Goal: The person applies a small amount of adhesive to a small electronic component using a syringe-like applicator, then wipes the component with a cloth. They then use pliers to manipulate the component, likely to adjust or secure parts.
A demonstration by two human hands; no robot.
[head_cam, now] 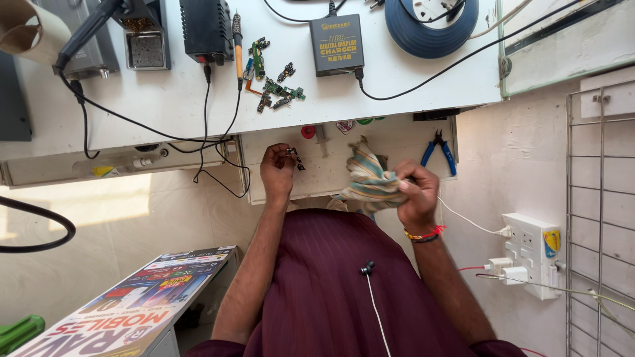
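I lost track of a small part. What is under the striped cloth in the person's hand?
The striped cloth bunches in the right hand; its folds cover whatever lies inside, and only the pale drawer shows behind it. The left hand pinches a small circuit part clear of the cloth.

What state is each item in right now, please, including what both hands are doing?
left hand: pinching a small circuit part, raised.
right hand: clutching a striped cloth, bunched up.
blue-handled pliers: lying untouched, handles apart.
wall socket: white adapters plugged in.
soldering iron: lying on the white bench.
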